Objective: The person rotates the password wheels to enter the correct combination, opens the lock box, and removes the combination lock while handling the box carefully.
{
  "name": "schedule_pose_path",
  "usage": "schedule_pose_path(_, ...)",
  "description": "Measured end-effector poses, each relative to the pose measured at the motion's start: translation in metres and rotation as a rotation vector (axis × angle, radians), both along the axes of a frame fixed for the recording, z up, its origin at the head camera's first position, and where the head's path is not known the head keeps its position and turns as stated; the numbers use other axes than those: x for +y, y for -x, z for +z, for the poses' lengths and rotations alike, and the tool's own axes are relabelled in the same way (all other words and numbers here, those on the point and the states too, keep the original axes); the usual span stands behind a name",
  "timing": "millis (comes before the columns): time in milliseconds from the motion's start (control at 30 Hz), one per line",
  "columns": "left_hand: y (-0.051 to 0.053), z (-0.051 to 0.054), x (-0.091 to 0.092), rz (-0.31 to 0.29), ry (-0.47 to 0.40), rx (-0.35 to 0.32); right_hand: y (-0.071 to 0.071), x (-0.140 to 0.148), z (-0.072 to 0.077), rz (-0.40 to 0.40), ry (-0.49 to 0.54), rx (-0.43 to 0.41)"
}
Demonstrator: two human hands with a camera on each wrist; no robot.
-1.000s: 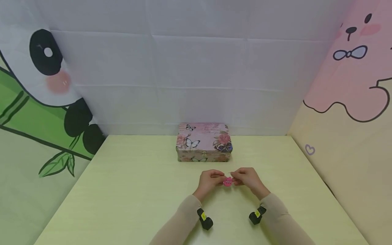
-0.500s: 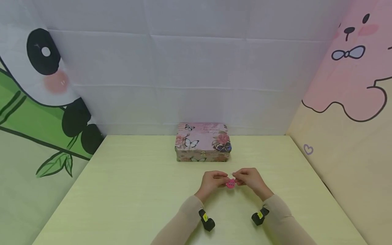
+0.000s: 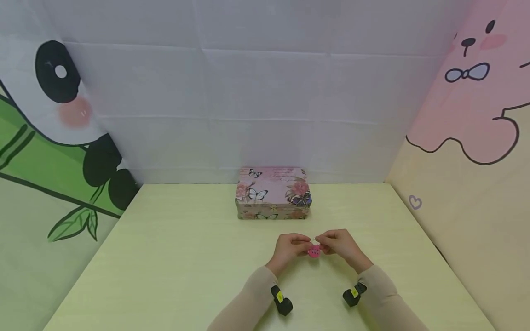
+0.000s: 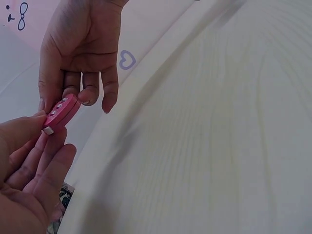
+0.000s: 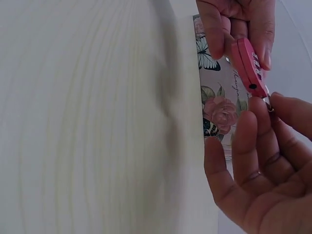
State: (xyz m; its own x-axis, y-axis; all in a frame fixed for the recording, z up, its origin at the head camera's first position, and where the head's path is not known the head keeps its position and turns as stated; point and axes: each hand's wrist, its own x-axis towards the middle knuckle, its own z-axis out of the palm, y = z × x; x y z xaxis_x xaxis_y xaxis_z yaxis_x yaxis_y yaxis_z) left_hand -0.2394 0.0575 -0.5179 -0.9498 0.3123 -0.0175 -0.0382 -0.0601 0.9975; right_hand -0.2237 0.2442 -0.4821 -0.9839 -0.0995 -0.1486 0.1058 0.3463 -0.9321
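Note:
Held up above the table is a small pink combination padlock (image 3: 313,251) with a row of number dials. My left hand (image 3: 290,248) pinches its body between thumb and fingers; in the left wrist view the lock (image 4: 62,113) shows its dial side. From the right, my right hand (image 3: 340,246) pinches the thin metal shackle (image 5: 269,104) at the lock's end, thumb against fingertips. In the right wrist view the pink body (image 5: 249,66) shows a dark round spot near that end. Whether the shackle is free of the body is too small to tell.
A flower-and-butterfly patterned box (image 3: 273,193) with its lid down stands at the back of the pale wooden table (image 3: 174,257), beyond my hands. White cloth hangs behind it, and cartoon-printed walls (image 3: 459,193) rise at both sides.
Both hands have drifted slightly right and nearer to me with the padlock between them. Their grips look much the same. The head view has shifted a little; the box stays put.

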Motion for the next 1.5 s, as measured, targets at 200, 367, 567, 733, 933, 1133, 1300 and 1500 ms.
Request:
schedule_pose_path(200, -0.004, -0.004, 0.004, -0.010, 0.007, 0.006, -0.004, 0.002, 0.002, 0.005, -0.026, -0.030)
schedule_pose_path(367, -0.006, -0.010, 0.009, -0.010, 0.011, 0.002, -0.007, 0.006, 0.003, 0.029, -0.056, -0.038)
schedule_pose_path(567, -0.011, -0.013, 0.014, 0.013, 0.036, -0.010, -0.008, 0.012, 0.003, 0.083, -0.107, -0.029)
schedule_pose_path(733, -0.017, -0.017, 0.018, 0.010, 0.037, -0.015, -0.009, 0.017, 0.001, 0.106, -0.150, -0.041)
schedule_pose_path(933, -0.023, -0.020, 0.024, -0.013, 0.034, -0.017, -0.010, 0.024, -0.002, 0.132, -0.197, -0.035)
schedule_pose_path(1133, -0.027, -0.022, 0.028, -0.032, 0.066, -0.003, -0.010, 0.031, -0.008, 0.162, -0.215, -0.043)
schedule_pose_path(1300, -0.029, -0.021, 0.030, -0.047, 0.099, 0.017, -0.011, 0.035, -0.011, 0.186, -0.214, -0.051)
schedule_pose_path(1500, -0.030, -0.019, 0.031, -0.039, 0.192, 0.083, -0.011, 0.037, -0.011, 0.195, -0.212, -0.055)
